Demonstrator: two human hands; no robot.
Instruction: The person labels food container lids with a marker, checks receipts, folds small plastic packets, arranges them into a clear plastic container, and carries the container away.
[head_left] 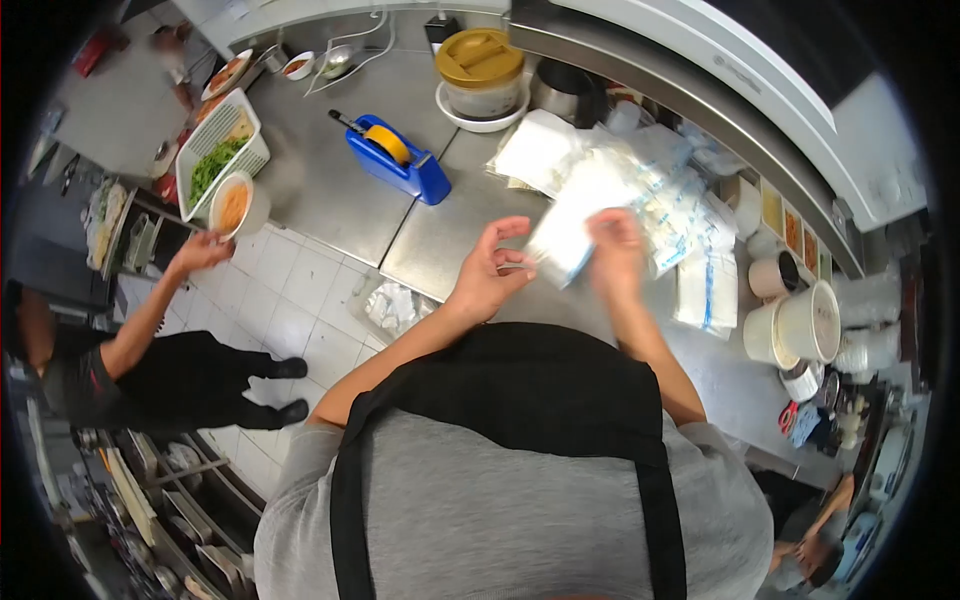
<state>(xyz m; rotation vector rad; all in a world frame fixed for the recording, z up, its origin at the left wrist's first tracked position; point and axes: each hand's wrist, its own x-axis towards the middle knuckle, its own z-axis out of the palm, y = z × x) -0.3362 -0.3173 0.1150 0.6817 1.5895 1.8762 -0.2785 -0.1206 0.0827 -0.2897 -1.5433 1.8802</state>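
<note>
A flat white plastic packet [568, 232] with a blue edge is held above the steel counter, smeared by motion. My right hand [615, 245] is blurred and closed on its right side. My left hand [492, 272] is by the packet's left edge, fingers curved and apart from the thumb; whether it touches the packet I cannot tell. Beyond and to the right lies a heap of similar white packets with blue stripes [685, 205]. A single striped packet [707, 290] lies at the near end of this heap.
A blue tape dispenser [400, 165] stands left on the counter [310, 180]. Behind are a gold-lidded tub [480, 60] and a steel pot [562, 85]; white buckets [808, 320] stand right. A co-worker's hand [203, 250] holds a bowl [238, 205] beside a basket of greens [222, 160].
</note>
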